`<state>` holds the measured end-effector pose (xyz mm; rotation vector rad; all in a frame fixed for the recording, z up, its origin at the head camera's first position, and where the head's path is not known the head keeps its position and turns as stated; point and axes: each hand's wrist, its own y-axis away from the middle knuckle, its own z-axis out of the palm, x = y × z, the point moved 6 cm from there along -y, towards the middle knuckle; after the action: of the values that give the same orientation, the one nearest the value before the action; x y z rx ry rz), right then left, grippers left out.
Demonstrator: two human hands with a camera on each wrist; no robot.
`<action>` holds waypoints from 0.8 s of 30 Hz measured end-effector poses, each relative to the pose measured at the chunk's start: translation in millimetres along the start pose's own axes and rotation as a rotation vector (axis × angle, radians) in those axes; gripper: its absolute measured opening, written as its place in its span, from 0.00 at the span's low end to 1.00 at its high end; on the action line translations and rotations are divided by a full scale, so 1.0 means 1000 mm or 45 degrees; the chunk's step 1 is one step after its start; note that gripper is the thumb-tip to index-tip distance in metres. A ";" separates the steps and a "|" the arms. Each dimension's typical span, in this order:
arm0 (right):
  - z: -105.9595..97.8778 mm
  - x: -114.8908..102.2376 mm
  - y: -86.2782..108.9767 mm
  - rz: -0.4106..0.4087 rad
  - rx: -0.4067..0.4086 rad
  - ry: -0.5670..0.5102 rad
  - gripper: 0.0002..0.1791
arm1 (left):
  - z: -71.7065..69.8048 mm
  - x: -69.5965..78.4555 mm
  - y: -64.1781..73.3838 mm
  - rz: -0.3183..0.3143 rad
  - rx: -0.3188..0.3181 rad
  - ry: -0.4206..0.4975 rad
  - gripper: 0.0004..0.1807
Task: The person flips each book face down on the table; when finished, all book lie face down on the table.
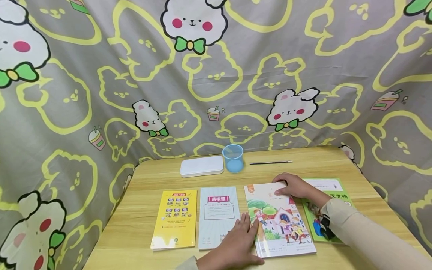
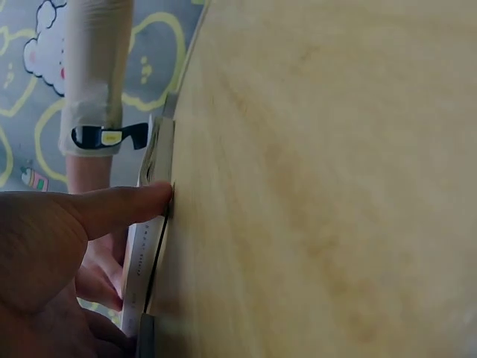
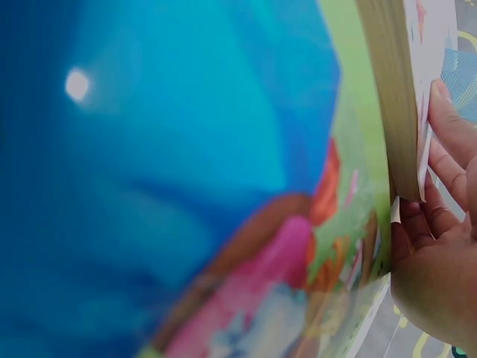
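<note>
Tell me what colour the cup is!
The cup is see-through blue; the head view shows it best.

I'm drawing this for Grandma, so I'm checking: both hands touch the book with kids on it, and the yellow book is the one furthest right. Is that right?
Not quite: the yellow book is the one furthest left, as the head view shows. The left hand and right hand do both touch the book with kids on it.

Head view from above, facing forward and down across the tabletop [image 1: 125, 228] to the curtain [image 1: 206, 93], left wrist view turned sideways, low and close, sharing the left hand [image 1: 237, 240] with head view, right wrist view nearly against the green book [image 3: 223, 97], 2 wrist views far nearer than 1 head view.
</note>
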<state>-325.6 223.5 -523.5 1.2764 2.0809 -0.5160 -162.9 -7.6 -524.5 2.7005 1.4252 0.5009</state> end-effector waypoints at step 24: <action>0.001 0.003 0.000 0.035 0.006 0.018 0.20 | -0.004 -0.005 0.001 -0.009 0.023 0.244 0.60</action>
<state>-326.2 224.1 -526.4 1.3133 2.0723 -0.5012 -166.3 -12.6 -521.7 2.7235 1.4875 0.7687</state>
